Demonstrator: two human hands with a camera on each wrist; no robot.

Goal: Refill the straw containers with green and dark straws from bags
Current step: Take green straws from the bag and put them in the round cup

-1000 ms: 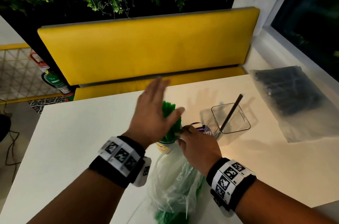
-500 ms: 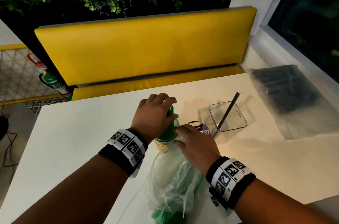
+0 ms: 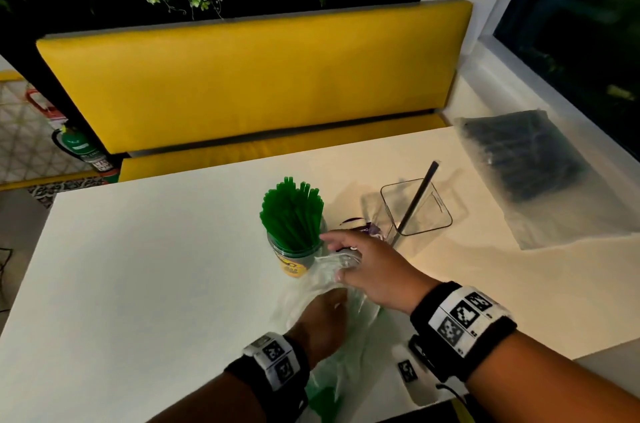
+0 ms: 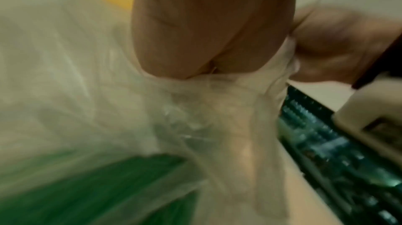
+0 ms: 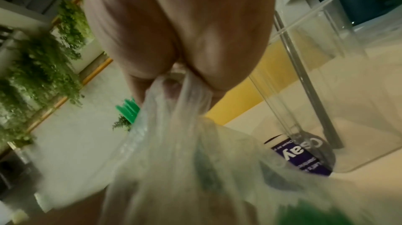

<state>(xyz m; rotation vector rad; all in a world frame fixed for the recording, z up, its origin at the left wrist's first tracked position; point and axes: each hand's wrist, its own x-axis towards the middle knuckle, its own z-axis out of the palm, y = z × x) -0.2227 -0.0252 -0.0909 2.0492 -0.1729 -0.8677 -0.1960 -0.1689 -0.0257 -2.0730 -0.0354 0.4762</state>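
Note:
A bunch of green straws (image 3: 292, 214) stands upright in a round jar (image 3: 293, 258) with a yellow label. Just right of the jar my right hand (image 3: 343, 259) pinches the mouth of the clear plastic bag (image 3: 311, 287); the right wrist view shows the film bunched between its fingers (image 5: 195, 48). My left hand (image 3: 325, 304) grips the same bag (image 4: 217, 108) lower down. More green straws (image 4: 97, 185) lie inside it. A clear square container (image 3: 440, 225) holds one dark straw (image 3: 420, 195). A bag of dark straws (image 3: 526, 159) lies at the far right.
A small purple-labelled object (image 5: 300, 156) sits between the jar and the clear container. A yellow bench (image 3: 242, 83) runs behind the white table (image 3: 138, 266). The table's near edge passes under my forearms.
My left hand has let go of the green straws in the jar and dropped back onto the bag. The straws now stand uncovered. My right hand has stayed on the bag's mouth.

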